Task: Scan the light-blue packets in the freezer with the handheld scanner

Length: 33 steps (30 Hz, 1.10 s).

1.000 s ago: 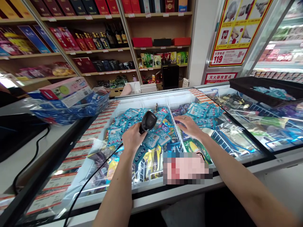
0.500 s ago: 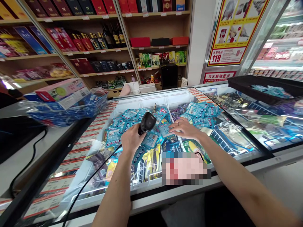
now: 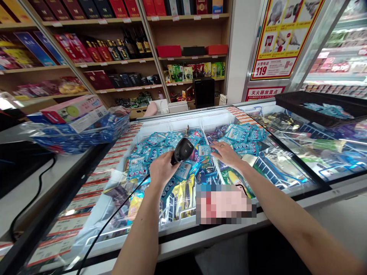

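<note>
My left hand (image 3: 161,170) is closed round a black barcode scanner (image 3: 183,149), whose head points right over the open chest freezer (image 3: 183,116). Its cable (image 3: 114,214) trails back towards me along my forearm. My right hand (image 3: 228,154) reaches across the white wire divider (image 3: 213,164) and pinches the edge of a blue ice-cream packet (image 3: 204,149), holding it just in front of the scanner head. Heaps of similar blue packets (image 3: 151,147) fill the compartments on both sides of the divider.
Yellow and green packets (image 3: 183,193) lie in the near compartments. A stack of blue and pink boxes (image 3: 77,114) sits on the counter at left. A black tray (image 3: 315,107) rests on the glass lid at right. Stocked shelves (image 3: 114,61) stand behind.
My right hand has slid left from the right compartment to the divider and taken hold of a blue packet. The scanner has moved slightly right, towards that packet.
</note>
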{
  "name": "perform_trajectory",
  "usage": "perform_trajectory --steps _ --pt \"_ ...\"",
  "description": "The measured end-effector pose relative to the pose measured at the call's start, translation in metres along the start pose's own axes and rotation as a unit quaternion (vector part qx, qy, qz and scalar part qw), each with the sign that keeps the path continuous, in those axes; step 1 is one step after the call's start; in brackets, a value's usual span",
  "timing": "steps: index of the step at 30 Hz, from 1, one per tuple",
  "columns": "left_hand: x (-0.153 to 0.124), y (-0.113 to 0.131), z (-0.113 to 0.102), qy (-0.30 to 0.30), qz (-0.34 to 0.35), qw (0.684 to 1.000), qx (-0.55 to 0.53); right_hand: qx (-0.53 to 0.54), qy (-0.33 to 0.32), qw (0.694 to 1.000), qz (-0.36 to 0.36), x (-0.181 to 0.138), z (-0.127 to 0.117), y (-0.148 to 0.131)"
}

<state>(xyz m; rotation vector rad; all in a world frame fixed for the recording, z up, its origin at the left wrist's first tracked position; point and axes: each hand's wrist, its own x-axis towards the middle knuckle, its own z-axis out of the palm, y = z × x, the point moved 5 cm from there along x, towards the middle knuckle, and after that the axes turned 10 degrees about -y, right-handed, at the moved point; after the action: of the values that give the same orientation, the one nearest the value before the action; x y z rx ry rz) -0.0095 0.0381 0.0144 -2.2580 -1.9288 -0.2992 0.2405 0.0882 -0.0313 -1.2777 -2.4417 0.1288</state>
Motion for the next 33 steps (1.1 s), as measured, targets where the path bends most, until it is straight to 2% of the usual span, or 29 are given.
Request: perform_trajectory --steps 6,15,22,33 --pt "0.0 0.002 0.0 0.011 0.011 1.0 -0.004 0.073 0.015 0.995 0.061 -0.003 -0.007 0.003" --pt "0.0 0.008 -0.002 0.007 0.036 0.999 -0.021 0.217 0.073 0.958 0.17 0.001 -0.001 0.038" --pt "-0.001 0.017 -0.001 -0.014 0.087 0.996 -0.03 0.283 0.116 0.94 0.151 0.003 0.001 0.039" --pt "-0.003 0.023 -0.003 -0.057 0.085 0.995 -0.017 0.307 0.12 0.932 0.148 0.002 0.004 0.04"
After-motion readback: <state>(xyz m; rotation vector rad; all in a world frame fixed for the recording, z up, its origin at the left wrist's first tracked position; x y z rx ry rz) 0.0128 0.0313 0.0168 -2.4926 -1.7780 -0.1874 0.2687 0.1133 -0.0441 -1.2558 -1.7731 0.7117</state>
